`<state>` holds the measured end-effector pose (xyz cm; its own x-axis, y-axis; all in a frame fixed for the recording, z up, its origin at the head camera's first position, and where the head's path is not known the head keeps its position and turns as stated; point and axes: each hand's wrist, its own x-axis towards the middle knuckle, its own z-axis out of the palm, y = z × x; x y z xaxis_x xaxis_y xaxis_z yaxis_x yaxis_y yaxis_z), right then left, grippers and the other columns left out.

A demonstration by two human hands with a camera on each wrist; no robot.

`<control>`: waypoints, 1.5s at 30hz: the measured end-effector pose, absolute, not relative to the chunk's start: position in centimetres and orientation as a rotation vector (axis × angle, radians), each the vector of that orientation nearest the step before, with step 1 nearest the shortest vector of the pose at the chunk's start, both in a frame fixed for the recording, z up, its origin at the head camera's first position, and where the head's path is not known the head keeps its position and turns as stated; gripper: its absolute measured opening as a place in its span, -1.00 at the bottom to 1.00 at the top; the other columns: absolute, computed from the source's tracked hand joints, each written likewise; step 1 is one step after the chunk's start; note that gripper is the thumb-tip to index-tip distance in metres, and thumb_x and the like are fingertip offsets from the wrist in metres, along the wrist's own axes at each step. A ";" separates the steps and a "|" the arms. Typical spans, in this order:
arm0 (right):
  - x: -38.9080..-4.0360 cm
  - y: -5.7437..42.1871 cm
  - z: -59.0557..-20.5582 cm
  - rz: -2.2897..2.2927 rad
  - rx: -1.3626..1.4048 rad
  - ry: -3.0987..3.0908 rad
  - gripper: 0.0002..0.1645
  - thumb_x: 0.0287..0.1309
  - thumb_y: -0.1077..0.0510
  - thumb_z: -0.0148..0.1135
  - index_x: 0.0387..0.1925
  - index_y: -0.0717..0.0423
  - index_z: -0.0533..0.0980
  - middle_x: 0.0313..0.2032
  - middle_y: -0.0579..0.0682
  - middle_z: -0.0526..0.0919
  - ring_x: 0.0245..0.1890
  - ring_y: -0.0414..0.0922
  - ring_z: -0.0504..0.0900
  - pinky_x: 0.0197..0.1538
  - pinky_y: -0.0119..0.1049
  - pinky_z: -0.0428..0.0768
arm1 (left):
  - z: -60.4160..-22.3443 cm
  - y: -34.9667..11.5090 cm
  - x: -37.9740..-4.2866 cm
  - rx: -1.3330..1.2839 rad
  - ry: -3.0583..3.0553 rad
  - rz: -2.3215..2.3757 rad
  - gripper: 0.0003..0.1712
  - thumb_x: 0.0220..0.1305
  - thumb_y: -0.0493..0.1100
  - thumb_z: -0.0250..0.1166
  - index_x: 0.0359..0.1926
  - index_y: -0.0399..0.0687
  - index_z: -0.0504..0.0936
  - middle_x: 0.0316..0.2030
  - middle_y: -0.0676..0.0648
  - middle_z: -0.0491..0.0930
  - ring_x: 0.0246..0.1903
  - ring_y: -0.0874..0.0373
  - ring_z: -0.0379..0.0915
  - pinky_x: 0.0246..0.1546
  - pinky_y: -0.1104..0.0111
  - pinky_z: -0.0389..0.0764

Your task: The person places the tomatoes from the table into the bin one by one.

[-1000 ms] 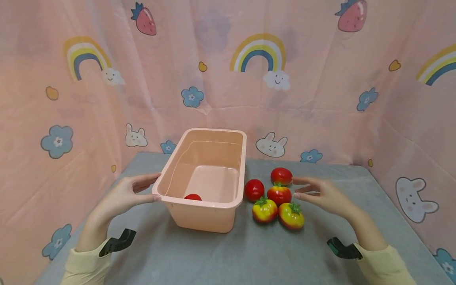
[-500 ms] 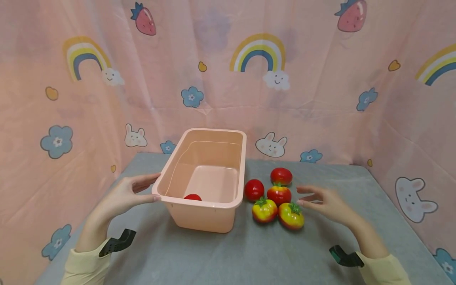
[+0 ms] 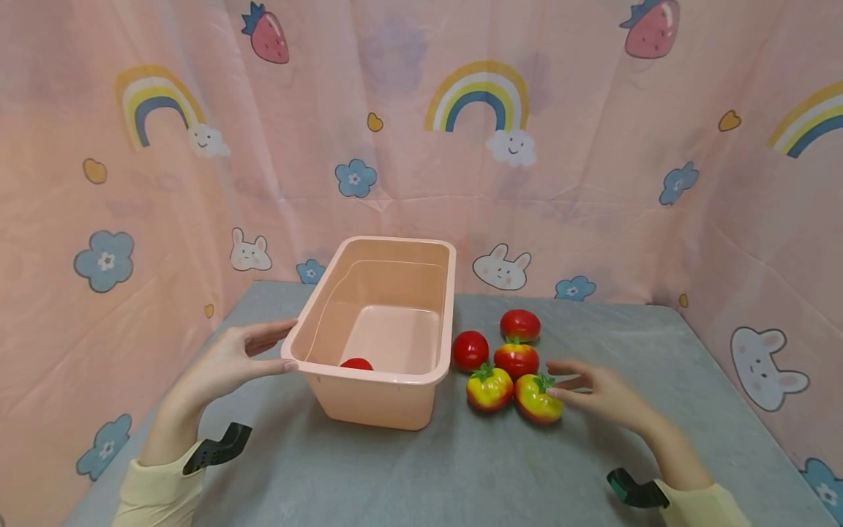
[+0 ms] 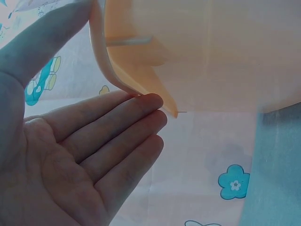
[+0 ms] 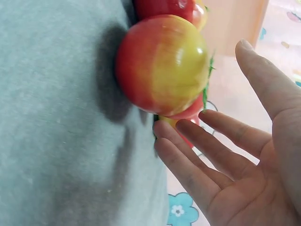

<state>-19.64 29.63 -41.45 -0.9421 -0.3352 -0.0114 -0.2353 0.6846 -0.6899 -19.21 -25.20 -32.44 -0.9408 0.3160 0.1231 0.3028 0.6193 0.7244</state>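
My left hand (image 3: 227,362) touches the near left corner of a peach-coloured plastic bin (image 3: 375,402); in the left wrist view its fingers (image 4: 127,122) lie straight against the rim. One red tomato (image 3: 357,364) shows partly inside the bin. To the bin's right sit a red tomato (image 3: 470,350), another red tomato (image 3: 520,325), a red-yellow tomato (image 3: 516,361), and two yellow-red tomatoes with green tops, a left one (image 3: 489,389) and a right one (image 3: 538,400). Beside the right one is my right hand (image 3: 602,391), its fingers spread and holding nothing, as the right wrist view shows.
A grey cloth-like surface (image 3: 316,476) covers the table. Behind and at both sides hangs a pink curtain (image 3: 421,168) printed with rainbows, rabbits and flowers. The bin's tall walls stand between my left hand and the tomatoes.
My right hand has drawn back from beside the rear tomatoes and come nearer, to the front right tomato. The left hand, the bin and the tomatoes stay in place.
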 end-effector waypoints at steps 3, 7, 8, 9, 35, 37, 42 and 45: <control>-19.5 29.4 -41.8 -1.106 -0.478 2.750 -0.32 0.17 -0.09 0.27 0.21 0.21 0.40 0.12 0.24 0.53 -0.03 0.10 0.63 -0.01 0.06 0.61 | -32.4 -25.1 -19.2 0.532 2.812 1.251 -0.21 0.02 0.16 0.43 0.28 0.08 0.44 0.22 0.03 0.47 0.25 -0.02 0.35 0.18 0.13 0.45; -19.5 29.2 -42.1 -1.106 -0.482 2.734 -0.33 0.15 -0.08 0.29 0.20 0.20 0.41 0.13 0.25 0.52 -0.04 0.10 0.63 -0.03 0.04 0.62 | -32.4 -25.0 -19.2 0.531 2.811 1.255 -0.21 0.01 0.16 0.43 0.28 0.08 0.44 0.22 0.01 0.47 0.25 -0.04 0.36 0.17 0.10 0.46; -19.5 29.2 -42.1 -1.102 -0.484 2.731 -0.33 0.15 -0.07 0.29 0.20 0.21 0.41 0.14 0.25 0.51 -0.05 0.10 0.63 -0.04 0.03 0.62 | -32.4 -24.9 -19.2 0.536 2.811 1.256 -0.21 0.02 0.16 0.43 0.28 0.07 0.44 0.22 0.00 0.47 0.25 -0.05 0.36 0.17 0.10 0.46; -19.5 29.1 -42.2 -1.099 -0.475 2.727 -0.33 0.14 -0.07 0.30 0.20 0.19 0.41 0.14 0.25 0.51 -0.05 0.09 0.62 -0.04 0.02 0.63 | -32.4 -24.9 -19.2 0.543 2.809 1.258 -0.21 0.02 0.15 0.43 0.28 0.05 0.44 0.22 -0.01 0.47 0.25 -0.06 0.35 0.17 0.09 0.46; -19.3 28.6 -42.8 -1.076 -0.417 2.721 -0.28 0.08 -0.11 0.34 0.21 0.15 0.41 0.14 0.26 0.50 -0.07 0.07 0.63 -0.04 0.00 0.63 | -32.6 -25.0 -19.3 0.537 2.789 1.285 -0.21 0.01 0.14 0.44 0.28 0.06 0.43 0.23 0.00 0.45 0.27 -0.06 0.33 0.20 0.07 0.43; -19.4 28.6 -42.8 -1.084 -0.416 2.717 -0.28 0.08 -0.10 0.34 0.21 0.16 0.41 0.14 0.25 0.50 -0.07 0.06 0.63 -0.04 0.00 0.64 | -32.6 -25.1 -19.3 0.536 2.796 1.275 -0.20 0.01 0.15 0.44 0.29 0.07 0.43 0.24 0.01 0.45 0.27 -0.04 0.33 0.20 0.07 0.43; -19.4 28.7 -42.9 -1.095 -0.424 2.719 -0.29 0.09 -0.10 0.34 0.20 0.16 0.41 0.13 0.25 0.52 -0.09 0.05 0.63 -0.06 -0.02 0.64 | -32.6 -25.1 -19.3 0.544 2.806 1.269 -0.19 0.01 0.15 0.44 0.29 0.05 0.42 0.24 0.00 0.45 0.26 -0.04 0.34 0.19 0.06 0.44; -19.4 28.8 -42.9 -1.101 -0.423 2.725 -0.30 0.08 -0.09 0.34 0.19 0.16 0.42 0.12 0.25 0.52 -0.09 0.05 0.63 -0.06 -0.02 0.64 | -32.6 -25.1 -19.2 0.538 2.809 1.270 -0.19 0.01 0.15 0.44 0.29 0.06 0.43 0.23 0.00 0.46 0.26 -0.05 0.34 0.18 0.08 0.45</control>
